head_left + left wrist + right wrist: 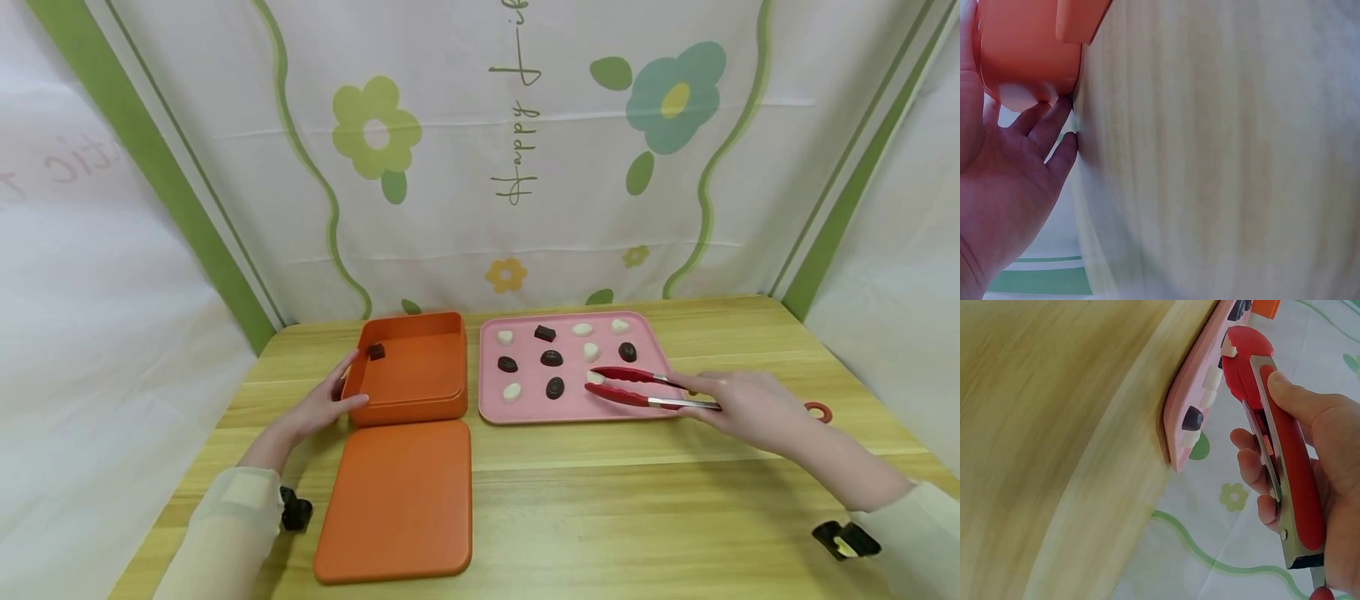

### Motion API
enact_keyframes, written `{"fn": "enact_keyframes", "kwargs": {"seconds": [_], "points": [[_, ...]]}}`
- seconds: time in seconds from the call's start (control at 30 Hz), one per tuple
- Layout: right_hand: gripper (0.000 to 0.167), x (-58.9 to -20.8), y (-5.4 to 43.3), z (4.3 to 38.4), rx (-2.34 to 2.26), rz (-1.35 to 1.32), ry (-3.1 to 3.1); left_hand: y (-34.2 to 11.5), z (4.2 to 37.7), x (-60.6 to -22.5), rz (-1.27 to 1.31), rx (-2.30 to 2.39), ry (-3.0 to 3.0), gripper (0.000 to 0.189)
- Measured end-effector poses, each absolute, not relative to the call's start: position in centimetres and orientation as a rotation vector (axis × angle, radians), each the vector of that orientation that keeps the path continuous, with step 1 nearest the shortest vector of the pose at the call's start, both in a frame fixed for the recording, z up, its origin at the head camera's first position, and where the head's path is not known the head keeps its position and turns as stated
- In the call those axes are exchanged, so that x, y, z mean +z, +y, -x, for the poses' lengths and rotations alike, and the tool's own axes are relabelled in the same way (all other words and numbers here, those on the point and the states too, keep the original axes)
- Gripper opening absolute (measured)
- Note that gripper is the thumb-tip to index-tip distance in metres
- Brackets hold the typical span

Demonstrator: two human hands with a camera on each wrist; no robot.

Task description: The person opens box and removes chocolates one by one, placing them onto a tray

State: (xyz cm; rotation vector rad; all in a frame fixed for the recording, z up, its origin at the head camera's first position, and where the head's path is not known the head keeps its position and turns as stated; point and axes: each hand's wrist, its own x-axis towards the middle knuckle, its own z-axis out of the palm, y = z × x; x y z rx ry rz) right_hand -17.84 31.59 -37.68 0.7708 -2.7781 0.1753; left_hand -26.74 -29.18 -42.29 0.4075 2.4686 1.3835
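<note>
My right hand [750, 408] grips a pair of red-and-silver tongs [1294, 462] by the handles. Their red tips lie over the pink tray [532, 408], either side of a small white chocolate-like piece [595, 377]; whether they squeeze it, I cannot tell. Several other white and dark brown pieces [551, 358] sit in rows on that tray. At the near left corner of an open orange box [420, 410], my left hand [318, 408] rests with fingers against the outer wall and thumb at the near rim. One dark piece [377, 351] is inside the box, by its far left corner.
An orange lid [397, 504] lies flat in front of the box, close to its near wall. Box and tray stand side by side on a wooden table [600, 517]. Behind the table hangs a white cloth [450, 217] with printed flowers.
</note>
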Motion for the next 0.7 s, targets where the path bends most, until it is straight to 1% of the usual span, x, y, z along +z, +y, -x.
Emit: {"fn": "enact_keyframes", "kwargs": {"seconds": [0.47, 0.7], "points": [[0.051, -38.25, 31.80, 18.06, 0.125, -0.710, -2.837, -29.36, 26.98, -42.61, -0.415, 1.371, 2.478, 0.087], [0.057, -38.29, 31.81, 18.21, 0.143, -0.666, -2.878, -29.40, 26.87, -42.49, -0.415, 1.370, 2.480, 0.086]]}}
